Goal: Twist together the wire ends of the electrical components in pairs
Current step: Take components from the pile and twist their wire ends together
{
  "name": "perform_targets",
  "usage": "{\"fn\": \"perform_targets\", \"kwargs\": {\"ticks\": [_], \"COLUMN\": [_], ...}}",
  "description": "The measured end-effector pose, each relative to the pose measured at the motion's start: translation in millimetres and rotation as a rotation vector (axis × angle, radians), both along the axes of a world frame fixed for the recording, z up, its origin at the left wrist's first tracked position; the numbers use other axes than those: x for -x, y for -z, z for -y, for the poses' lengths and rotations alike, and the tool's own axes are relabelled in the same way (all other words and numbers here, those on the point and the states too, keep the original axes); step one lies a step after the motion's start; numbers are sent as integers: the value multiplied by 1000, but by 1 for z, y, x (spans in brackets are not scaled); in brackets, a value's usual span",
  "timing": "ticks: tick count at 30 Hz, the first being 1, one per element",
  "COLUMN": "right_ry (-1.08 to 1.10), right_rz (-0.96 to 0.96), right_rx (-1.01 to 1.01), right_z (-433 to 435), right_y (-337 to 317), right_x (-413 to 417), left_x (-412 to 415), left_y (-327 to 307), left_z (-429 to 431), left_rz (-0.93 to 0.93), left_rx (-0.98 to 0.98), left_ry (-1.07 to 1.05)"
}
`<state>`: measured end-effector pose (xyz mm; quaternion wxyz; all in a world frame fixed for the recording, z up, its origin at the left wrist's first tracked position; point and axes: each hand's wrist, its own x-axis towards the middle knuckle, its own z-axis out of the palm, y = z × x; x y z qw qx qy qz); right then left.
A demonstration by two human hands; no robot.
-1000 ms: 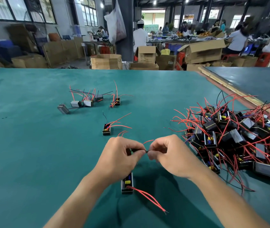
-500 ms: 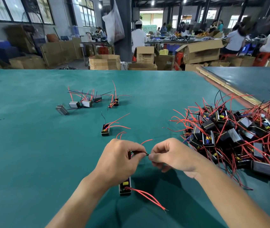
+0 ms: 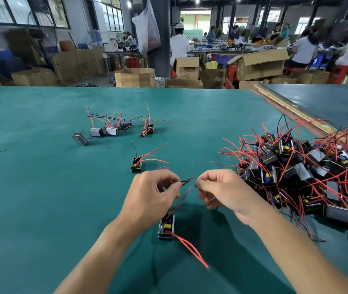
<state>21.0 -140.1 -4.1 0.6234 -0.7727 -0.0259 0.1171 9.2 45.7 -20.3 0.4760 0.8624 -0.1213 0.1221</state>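
Pinching wire ends [image 3: 185, 181]: left hand [image 3: 154, 197] | right hand [image 3: 221, 187] curled, just beside

Teal table [image 3: 41, 187]; red, black wires [image 3: 186, 180]; black component [image 3: 166, 227], yellow part.

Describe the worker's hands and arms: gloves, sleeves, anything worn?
Left hand and right hand are bare: no gloves, rings or tape visible. Left forearm and right forearm are bare to the frame edge; no sleeve, watch or wristband in view.
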Motion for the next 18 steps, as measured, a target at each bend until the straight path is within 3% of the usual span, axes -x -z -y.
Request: {"fn": "perform_targets", "kwargs": {"ticks": [7,13,18], "right_ry": [40,-80,-103], "right_rz": [-80,-253,-217], "right_rx": [163,-158,-225], "right_z": [-6,-14,-10], "right_y": [9,7,5], "right_x": [-1,2,2], "left_x": [0,2,1], "left_y": [-3,-7,-6], "left_z": [0,1,0], "left_rz": [-64,-49,-83], "left_rx": [69,48,102], "left_ry": [-10,19,38]}}
